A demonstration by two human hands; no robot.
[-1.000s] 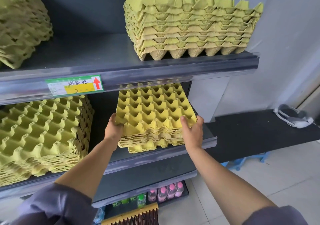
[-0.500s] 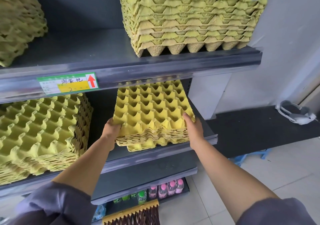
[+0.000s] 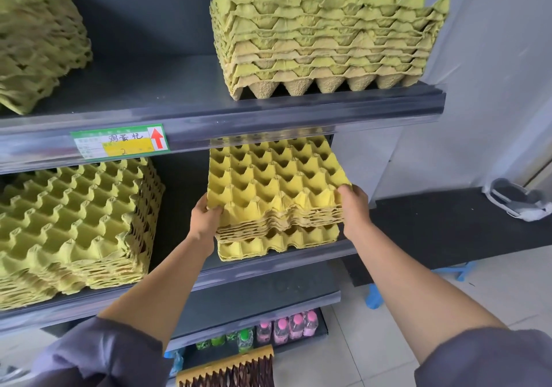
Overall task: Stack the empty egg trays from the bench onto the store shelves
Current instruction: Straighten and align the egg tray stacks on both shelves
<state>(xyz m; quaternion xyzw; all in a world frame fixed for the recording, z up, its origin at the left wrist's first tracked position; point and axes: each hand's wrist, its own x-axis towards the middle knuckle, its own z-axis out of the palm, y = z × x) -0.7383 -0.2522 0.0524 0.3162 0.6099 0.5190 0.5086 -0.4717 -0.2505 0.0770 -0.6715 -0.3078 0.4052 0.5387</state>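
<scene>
A short stack of yellow egg trays point(image 3: 274, 183) sits on the middle shelf point(image 3: 268, 267) at its right end. My left hand point(image 3: 204, 218) grips the stack's front left corner, and my right hand point(image 3: 354, 204) grips the front right corner. The upper trays are lifted slightly at the front above the bottom tray point(image 3: 277, 243). A taller pile of trays point(image 3: 325, 37) stands on the top shelf point(image 3: 298, 109) directly above.
Two more tray piles, a lower pile point(image 3: 74, 225) and an upper pile point(image 3: 35, 40), fill the left side of both shelves. A black bench point(image 3: 448, 225) runs to the right with a white headset point(image 3: 519, 198) on it. Bottles point(image 3: 286, 330) stand on the lowest shelf.
The stack under my hands has slid a little deeper into the middle shelf. My view has moved closer and slightly up.
</scene>
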